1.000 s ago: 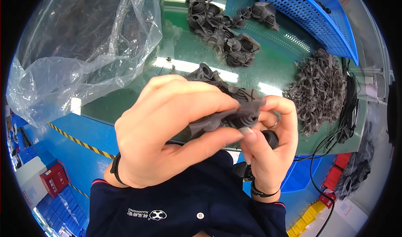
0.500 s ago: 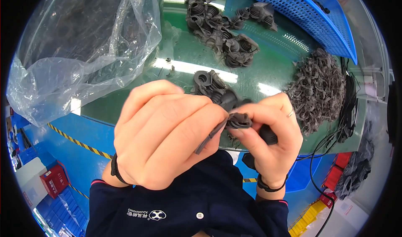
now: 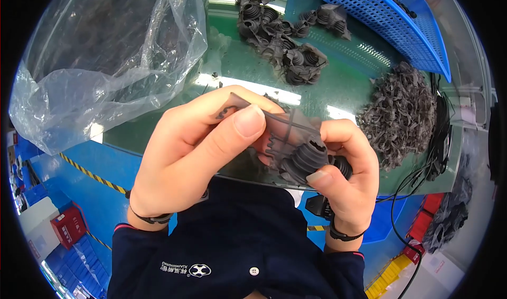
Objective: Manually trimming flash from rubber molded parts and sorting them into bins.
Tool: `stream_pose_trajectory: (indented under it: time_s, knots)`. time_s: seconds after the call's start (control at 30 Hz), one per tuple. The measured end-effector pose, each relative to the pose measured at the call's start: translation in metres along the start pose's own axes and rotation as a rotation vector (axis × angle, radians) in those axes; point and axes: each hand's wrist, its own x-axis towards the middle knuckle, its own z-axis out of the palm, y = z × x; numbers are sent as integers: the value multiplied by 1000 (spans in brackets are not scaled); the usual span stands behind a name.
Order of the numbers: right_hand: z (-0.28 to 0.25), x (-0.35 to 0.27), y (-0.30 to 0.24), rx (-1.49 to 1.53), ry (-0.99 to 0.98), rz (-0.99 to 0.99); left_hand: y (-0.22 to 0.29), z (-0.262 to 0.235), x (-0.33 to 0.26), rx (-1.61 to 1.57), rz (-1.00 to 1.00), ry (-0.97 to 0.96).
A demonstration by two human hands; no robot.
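Between my two hands is a dark grey ribbed rubber bellows with a thin, see-through sheet of rubber flash attached to it. My left hand pinches the sheet's edge between thumb and fingers. The bellows is gripped by my right hand, its thumb on the near side; another ribbed part shows partly inside that palm. Farther back on the green table lies a cluster of similar bellows, still joined by thin flash. Whatever lies directly behind my hands is mostly hidden.
A clear plastic bag covers the table's left side. To the right sits a heap of torn rubber scraps, below a blue perforated basket. Black cables run along the right edge.
My left hand has turned so its thumb faces up, and the flash sheet is now spread between the hands. The bellows in my right hand shows more. Loose parts behind are now mostly covered.
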Motion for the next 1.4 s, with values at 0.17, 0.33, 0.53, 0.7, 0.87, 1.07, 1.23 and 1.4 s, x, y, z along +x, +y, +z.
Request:
stream_pose_trajectory:
  time_s: [0.17,0.33,0.53,0.7,0.87,1.07,1.23,1.4]
  knots:
    - [2,-1,-2,-4,6,-55,5,-5,-2,-106,-146,-65]
    - [0,-1,-2,-77,-11,-101,2,-7,-8,-206,-163,-25]
    - [2,1,-2,-162,42,-151,5,-6,-8,427,206,-63]
    - [1,2,4,-216,54,-200,-1,-9,-7,645,470,-53]
    - [0,6,4,-329,57,-315,6,-3,-7,1042,648,95]
    - [3,6,11,-239,49,-277,-2,7,5,1400,747,413]
    - [1,1,20,257,-2,26,-2,-10,6,433,238,-28]
    - [12,-2,10,-281,232,-224,-11,-2,1,245,275,19]
